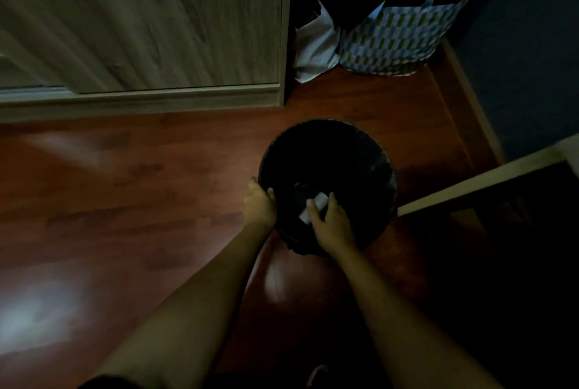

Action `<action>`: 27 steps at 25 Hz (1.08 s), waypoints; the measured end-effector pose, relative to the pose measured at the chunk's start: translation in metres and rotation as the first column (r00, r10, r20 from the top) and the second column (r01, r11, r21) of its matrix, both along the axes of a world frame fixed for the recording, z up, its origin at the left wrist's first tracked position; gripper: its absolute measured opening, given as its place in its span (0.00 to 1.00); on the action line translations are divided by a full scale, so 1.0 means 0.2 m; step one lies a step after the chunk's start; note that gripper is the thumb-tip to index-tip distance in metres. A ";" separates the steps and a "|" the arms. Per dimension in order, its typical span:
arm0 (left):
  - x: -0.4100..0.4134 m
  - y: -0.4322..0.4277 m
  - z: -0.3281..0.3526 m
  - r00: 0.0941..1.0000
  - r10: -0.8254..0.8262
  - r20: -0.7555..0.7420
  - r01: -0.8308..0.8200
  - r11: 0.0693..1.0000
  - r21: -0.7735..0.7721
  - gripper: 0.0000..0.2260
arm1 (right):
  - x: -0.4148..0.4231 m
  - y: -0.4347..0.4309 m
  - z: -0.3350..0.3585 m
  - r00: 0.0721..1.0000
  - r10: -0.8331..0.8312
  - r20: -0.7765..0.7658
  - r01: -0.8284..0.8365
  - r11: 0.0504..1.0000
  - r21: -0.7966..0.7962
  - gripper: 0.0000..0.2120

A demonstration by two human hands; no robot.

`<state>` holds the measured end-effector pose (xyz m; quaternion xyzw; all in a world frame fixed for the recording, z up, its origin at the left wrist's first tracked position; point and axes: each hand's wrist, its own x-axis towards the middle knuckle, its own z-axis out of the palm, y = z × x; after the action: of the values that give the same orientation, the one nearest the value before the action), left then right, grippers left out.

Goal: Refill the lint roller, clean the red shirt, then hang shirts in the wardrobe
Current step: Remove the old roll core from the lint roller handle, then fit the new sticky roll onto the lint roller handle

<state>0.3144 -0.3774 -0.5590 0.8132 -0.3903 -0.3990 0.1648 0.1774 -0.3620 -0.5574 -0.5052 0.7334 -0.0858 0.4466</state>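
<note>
1. Your L hand grips the near-left rim of black bin.
2. Your R hand pinches white scrap over the bin's opening.
3. Behind bin: wardrobe door, w/ patterned bag on floor to its right.

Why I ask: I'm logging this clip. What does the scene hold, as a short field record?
setting: dim room, reddish-brown wooden floor
bin: round black waste bin, standing on the floor
left hand: grips the bin's near-left rim
right hand: pinches a small white scrap over the bin's opening
behind: grey wood-grain wardrobe door; blue-green patterned bag
</note>
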 end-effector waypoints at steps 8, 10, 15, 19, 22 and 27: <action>0.05 0.12 0.92 0.998 -0.069 0.004 0.069 0.997 -0.041 0.22 | 0.02 0.13 0.89 0.997 0.068 -0.039 -0.071 0.993 -0.095 0.33; 0.05 0.13 1.21 0.996 -0.091 0.020 0.092 0.993 -0.080 0.22 | 0.05 0.14 1.19 0.996 0.083 -0.016 -0.085 0.988 -0.132 0.32; 0.04 0.18 2.06 0.983 -0.154 0.103 0.174 0.959 -0.225 0.17 | 0.03 0.22 2.02 0.999 0.032 -0.032 -0.040 0.956 -0.292 0.31; -0.07 0.27 2.53 0.966 -0.205 0.161 0.250 0.899 -0.358 0.16 | -0.11 0.37 2.51 0.999 -0.031 -0.018 0.021 0.902 -0.431 0.30; -0.29 0.43 2.73 0.949 -0.271 0.159 0.313 0.843 -0.438 0.15 | -0.33 0.56 2.77 0.995 -0.101 -0.028 0.069 0.830 -0.553 0.28; -0.76 0.75 2.79 0.923 -0.358 0.144 0.383 0.801 -0.459 0.17 | -0.78 0.95 2.93 0.978 -0.126 -0.165 -0.005 0.780 -0.625 0.27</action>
<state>0.1624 -0.2279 -0.0005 0.6646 -0.6319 -0.2938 0.2697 0.0211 -0.1715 0.0277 -0.6062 0.7204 -0.2868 0.1771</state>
